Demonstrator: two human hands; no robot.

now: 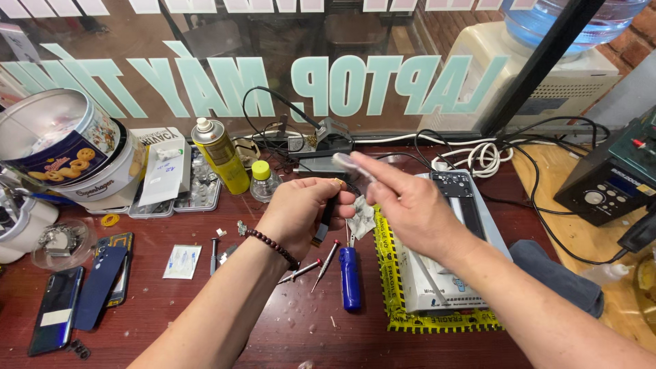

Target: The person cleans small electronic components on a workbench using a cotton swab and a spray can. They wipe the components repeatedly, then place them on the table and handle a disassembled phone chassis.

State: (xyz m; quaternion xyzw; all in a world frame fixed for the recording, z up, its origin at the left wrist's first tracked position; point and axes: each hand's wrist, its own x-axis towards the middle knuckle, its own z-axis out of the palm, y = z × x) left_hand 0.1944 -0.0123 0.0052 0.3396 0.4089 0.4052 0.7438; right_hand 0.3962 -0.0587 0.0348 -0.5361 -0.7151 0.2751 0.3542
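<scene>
Left hand (pixel 301 212) — one black brush (pixel 324 222)

Colours on the dark red-brown table (pixel 273 335)

Yellow spray can (pixel 221 156), blue screwdriver (pixel 350 277), yellow-and-black striped tape (pixel 389 273), dark blue phone (pixel 58 309), dark bead bracelet (pixel 273 246).

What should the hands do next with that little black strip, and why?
Probably lower the black strip toward the opened phone. The left hand pinches it in mid-air above the table, while the right hand lifts a blurred, pale piece beside it.
</scene>
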